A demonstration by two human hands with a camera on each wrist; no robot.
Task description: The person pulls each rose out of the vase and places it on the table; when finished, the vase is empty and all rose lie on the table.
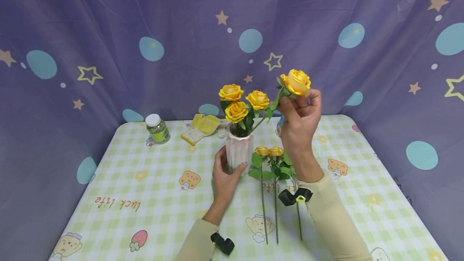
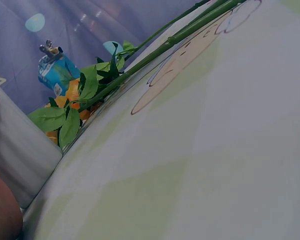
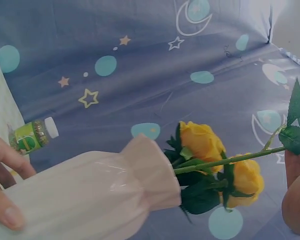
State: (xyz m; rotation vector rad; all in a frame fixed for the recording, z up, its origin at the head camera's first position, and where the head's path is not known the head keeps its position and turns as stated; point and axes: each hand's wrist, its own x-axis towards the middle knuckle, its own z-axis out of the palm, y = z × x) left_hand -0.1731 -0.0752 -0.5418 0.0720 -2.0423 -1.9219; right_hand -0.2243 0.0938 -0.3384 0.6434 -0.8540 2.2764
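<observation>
A white ribbed vase (image 1: 239, 152) stands on the table with several yellow roses (image 1: 237, 112) in it. My left hand (image 1: 225, 178) holds the vase low down, thumb on its front and fingers round its left side. Up and to the right, my right hand (image 1: 301, 118) pinches a yellow rose (image 1: 298, 82) just under its bloom. That rose's stem (image 3: 215, 164) slants down into the vase mouth, as the right wrist view shows. Right of the vase, a few more yellow roses (image 1: 276, 151) lie flat, their stems pointing toward me.
At the back left stands a jar (image 1: 158, 130) with a white lid. A yellow and white packet (image 1: 203, 127) lies behind the vase. A blue bag with a clip (image 2: 57, 72) is at the back, partly hidden by my right hand in the head view. A curtain (image 1: 232, 31) surrounds the table.
</observation>
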